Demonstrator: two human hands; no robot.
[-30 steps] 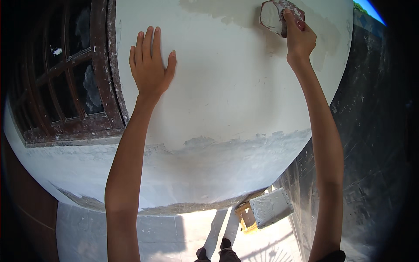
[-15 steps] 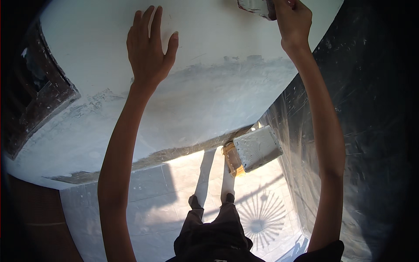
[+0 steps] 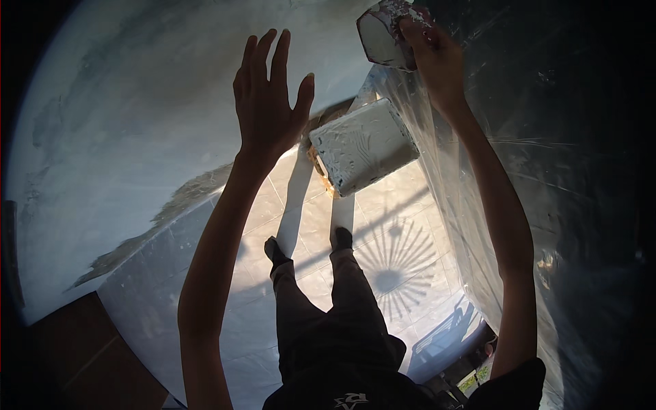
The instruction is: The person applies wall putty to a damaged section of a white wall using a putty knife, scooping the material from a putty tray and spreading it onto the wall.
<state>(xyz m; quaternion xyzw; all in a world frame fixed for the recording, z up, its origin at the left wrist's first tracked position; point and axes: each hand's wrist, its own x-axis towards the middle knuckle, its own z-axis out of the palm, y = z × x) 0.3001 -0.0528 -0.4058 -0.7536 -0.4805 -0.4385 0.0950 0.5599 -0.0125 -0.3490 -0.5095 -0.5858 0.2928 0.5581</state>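
Observation:
My left hand (image 3: 270,102) is raised in front of the whitish wall (image 3: 150,102), fingers stretched and apart, with nothing in it. Whether it touches the wall I cannot tell. At the upper right, my right hand (image 3: 437,72) is closed on a paint-splattered tool (image 3: 384,37) with a dark-red edge and a flat pale face; its exact kind does not show. Below and between my hands is a rectangular tray (image 3: 362,147) with a rough, smeared white surface. It rests on a yellowish-brown support that it mostly covers.
Translucent plastic sheeting (image 3: 437,184) hangs along the right side. A pale tiled floor (image 3: 307,219) carries sunlight and a ray-shaped shadow. Bare grey patches (image 3: 184,198) run along the wall's lower edge. A brown surface (image 3: 96,355) lies at the lower left.
The view has shifted, bringing the tray higher and the dark frame at left mostly out of sight. My right hand, with the tool, now appears in front of the plastic sheeting. The left hand stays spread.

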